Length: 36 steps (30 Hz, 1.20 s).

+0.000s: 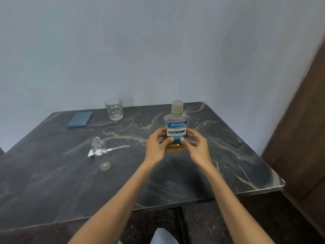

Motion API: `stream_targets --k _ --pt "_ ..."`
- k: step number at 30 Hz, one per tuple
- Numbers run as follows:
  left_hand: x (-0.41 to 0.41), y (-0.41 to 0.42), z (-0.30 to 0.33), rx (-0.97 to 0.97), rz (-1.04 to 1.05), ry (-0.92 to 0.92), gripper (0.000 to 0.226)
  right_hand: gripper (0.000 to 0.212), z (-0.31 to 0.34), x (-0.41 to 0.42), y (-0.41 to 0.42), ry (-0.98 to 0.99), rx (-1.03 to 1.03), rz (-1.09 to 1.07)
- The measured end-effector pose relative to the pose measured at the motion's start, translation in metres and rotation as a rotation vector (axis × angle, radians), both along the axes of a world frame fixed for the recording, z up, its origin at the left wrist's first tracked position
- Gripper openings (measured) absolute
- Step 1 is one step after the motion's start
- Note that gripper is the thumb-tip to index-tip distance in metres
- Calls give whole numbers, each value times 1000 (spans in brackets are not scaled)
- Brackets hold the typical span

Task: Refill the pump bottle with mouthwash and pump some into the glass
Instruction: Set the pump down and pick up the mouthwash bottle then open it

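Both hands on the mouthwash bottle (pixel 176 127) now, at two o'clock on the table (pixel 228 155): left hand (pixel 157 145) and right hand (pixel 197 147) curled round its label, thumbs in front, cap on. Best bet: one hand steadies it low while the other twists the cap. The pump bottle (pixel 101 154) stands open at ten o'clock, its pump head (pixel 105 150) lying behind it, the glass (pixel 114 109) at eleven beside a blue cloth (pixel 80 119). Dark marbled top, pale bare wall (pixel 158 41).

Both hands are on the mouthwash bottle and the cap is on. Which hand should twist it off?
Probably the right hand. The open pump bottle stands to the left, so the left hand can keep holding the mouthwash bottle on that side while the right rises to the cap.
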<state>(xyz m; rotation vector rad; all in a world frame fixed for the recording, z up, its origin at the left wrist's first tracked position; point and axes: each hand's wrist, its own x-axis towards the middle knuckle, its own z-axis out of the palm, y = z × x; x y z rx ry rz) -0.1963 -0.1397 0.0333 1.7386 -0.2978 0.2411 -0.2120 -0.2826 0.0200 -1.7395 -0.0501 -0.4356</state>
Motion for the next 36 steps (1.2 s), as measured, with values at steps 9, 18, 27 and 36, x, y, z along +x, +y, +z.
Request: stream_targets --k 9,18,27,36 --pt "3 2 -23 -21 0 65 29 38 -28 4 7 37 28 -15" --pt "11 -4 -39 -65 -37 80 29 36 -37 7 5 16 41 -55" --pt "20 -17 -47 -39 -82 73 37 40 -49 10 4 12 -21 -81" --pt "20 -16 -51 19 -113 42 40 36 -50 5 2 -39 20 -193"
